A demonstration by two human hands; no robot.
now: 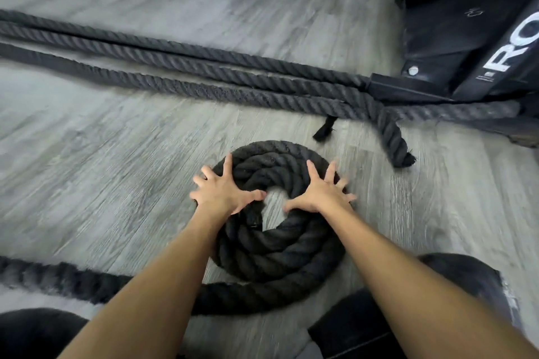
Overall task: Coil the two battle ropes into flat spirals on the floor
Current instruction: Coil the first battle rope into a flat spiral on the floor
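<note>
Head view: coiled rope lying flat on grey wood-grain floor, a few turns wound round a small open gap at centre, just ahead of the knees. Left hand spread wide, fingers straight and splayed, pressing down on the coil's upper left, thumb reaching toward the centre gap; nothing gripped. Right hand likewise splayed and flat on the coil's upper right, thumb at the edge of the gap, fingertips near the outer turn; nothing gripped. Loose tail leaving the coil's near side and running off left along the floor, partly hidden under the left forearm. Beyond the coil and apart from it, three straight rope runs lying side by side from the left edge to a black frame at upper right. One rope end curling down off that bundle, tip on the floor, right of the coil. White lettering on the frame, cut off.
</note>
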